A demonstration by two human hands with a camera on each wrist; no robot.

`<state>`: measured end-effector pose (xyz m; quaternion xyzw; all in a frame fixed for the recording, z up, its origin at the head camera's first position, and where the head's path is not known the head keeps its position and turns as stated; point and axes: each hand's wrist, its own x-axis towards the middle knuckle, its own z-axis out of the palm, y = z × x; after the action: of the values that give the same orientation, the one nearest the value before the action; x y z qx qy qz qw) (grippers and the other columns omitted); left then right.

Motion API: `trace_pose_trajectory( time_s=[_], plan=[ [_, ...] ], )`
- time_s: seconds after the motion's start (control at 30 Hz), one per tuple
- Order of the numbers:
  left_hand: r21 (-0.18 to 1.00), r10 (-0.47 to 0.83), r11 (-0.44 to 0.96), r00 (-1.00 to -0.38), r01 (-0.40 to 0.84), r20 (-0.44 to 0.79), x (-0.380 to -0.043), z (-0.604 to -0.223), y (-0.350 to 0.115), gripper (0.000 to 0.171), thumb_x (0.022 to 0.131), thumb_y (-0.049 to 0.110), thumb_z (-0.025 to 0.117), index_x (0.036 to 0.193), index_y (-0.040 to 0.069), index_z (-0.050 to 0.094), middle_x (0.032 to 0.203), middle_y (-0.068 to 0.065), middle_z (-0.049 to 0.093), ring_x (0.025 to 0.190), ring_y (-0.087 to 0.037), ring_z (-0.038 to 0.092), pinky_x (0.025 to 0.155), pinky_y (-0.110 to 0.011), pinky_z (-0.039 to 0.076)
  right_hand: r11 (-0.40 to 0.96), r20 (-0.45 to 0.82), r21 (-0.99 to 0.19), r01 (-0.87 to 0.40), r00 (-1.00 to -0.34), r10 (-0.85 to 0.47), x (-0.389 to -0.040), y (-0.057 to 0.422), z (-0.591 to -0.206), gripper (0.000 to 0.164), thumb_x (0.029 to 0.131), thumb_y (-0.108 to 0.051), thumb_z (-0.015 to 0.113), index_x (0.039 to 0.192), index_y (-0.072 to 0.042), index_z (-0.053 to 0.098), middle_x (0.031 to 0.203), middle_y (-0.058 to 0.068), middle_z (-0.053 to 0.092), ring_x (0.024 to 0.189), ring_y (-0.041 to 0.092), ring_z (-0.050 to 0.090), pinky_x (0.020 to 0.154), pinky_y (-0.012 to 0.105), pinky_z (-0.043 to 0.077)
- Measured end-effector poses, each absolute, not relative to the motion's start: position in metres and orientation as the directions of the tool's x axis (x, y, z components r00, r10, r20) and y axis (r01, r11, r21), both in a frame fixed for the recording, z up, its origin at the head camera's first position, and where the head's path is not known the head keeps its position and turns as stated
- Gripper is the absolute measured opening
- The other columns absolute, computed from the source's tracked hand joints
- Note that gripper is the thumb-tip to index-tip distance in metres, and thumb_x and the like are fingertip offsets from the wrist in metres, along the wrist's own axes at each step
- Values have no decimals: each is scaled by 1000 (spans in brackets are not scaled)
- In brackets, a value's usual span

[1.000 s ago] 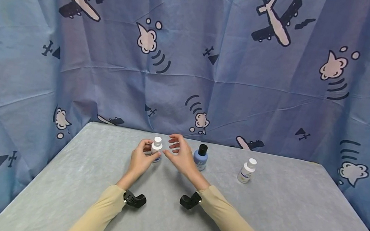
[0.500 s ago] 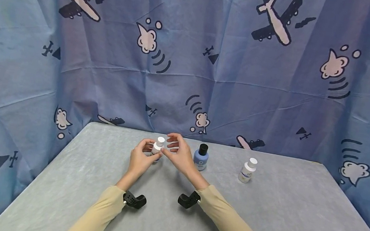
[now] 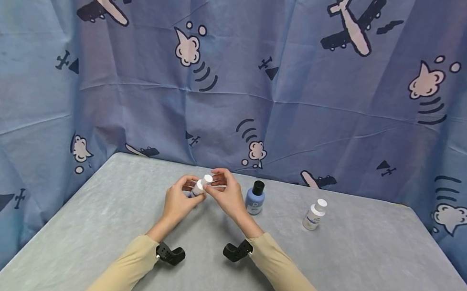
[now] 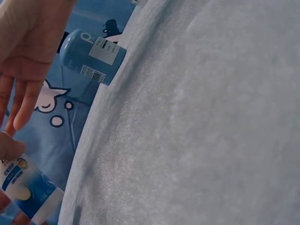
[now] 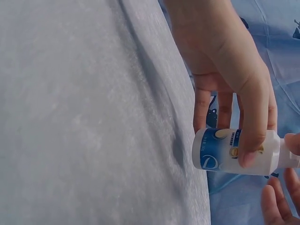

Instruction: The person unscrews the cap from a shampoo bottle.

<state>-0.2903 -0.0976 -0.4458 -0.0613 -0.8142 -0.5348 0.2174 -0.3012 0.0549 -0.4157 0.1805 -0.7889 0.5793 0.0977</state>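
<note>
Left hand (image 3: pixel 178 201) holds white bottle (image 3: pixel 197 190) by the body, near table's far edge, left of middle. Bottle tilted, white cap (image 3: pixel 207 179) leaning right. Right hand (image 3: pixel 229 199) at the cap, thumb in front, fingers apart behind; can't tell if it grips. Blue bottle (image 3: pixel 255 202), black top, upright just beyond right hand, by far edge. Second white bottle (image 3: pixel 314 215) upright, further toward table's (image 3: pixel 201 276) right edge. Blue airplane curtain (image 3: pixel 224 75) behind.
</note>
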Motion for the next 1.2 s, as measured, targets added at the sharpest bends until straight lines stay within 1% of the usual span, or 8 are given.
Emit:
trace_pose_trajectory(
  time_s=[0.13,0.23,0.33,0.43,0.6,0.8,0.97,1.2],
  plan=[
    [828,-132,451,-893,332,430,-288,-446,-97,40,69,14,84,105,13,67,95,-11,73,89,-27,67,82,-47,50,245,359,-887,-392,-918,-169,-290,53,-403,42,84,-6,71,121,3,55,108,25,62,99,40,63,87,44,54],
    [823,-134,466,-893,325,429,-288,-446,-96,39,69,14,84,105,14,67,96,-10,72,89,-26,67,82,-46,50,250,337,-894,-371,-926,-168,-286,53,-398,42,84,-4,71,122,6,54,109,27,62,100,41,63,88,45,53],
    [818,-134,471,-890,331,436,-287,-446,-96,39,69,14,85,105,13,67,97,-10,72,89,-28,67,82,-47,51,249,320,-902,-352,-934,-157,-292,53,-407,43,84,-8,72,122,2,56,110,25,62,100,38,63,88,45,53],
    [800,-126,486,-878,351,462,-285,-446,-95,39,70,14,85,105,13,67,98,-10,72,88,-29,67,82,-48,51,255,297,-911,-324,-945,-140,-300,54,-417,41,84,-14,74,120,-2,60,110,20,64,98,33,63,86,40,53],
    [765,-120,531,-862,364,493,-284,-443,-95,40,69,15,85,105,14,68,98,-9,73,88,-27,67,80,-45,51,271,269,-916,-297,-953,-137,-302,55,-415,35,82,-18,76,114,-7,64,105,13,67,96,25,64,83,32,53],
    [744,-104,550,-853,379,512,-285,-438,-97,41,69,17,86,106,13,67,99,-9,72,89,-26,67,78,-43,51,276,266,-915,-294,-954,-136,-304,55,-410,34,82,-18,76,112,-6,66,104,10,68,94,21,64,81,32,53],
    [754,-98,543,-864,369,494,-287,-439,-101,41,68,18,87,103,14,67,96,-9,72,87,-25,68,78,-43,53,281,262,-913,-296,-953,-154,-304,54,-409,34,81,-19,76,111,-7,67,104,11,70,95,23,66,82,32,53],
    [750,-82,539,-862,383,499,-290,-441,-103,41,68,18,87,105,15,68,95,-8,73,86,-24,68,75,-42,53,273,234,-925,-264,-963,-136,-307,53,-407,34,80,-18,77,110,-5,68,104,11,70,96,22,65,79,30,53]
  ],
)
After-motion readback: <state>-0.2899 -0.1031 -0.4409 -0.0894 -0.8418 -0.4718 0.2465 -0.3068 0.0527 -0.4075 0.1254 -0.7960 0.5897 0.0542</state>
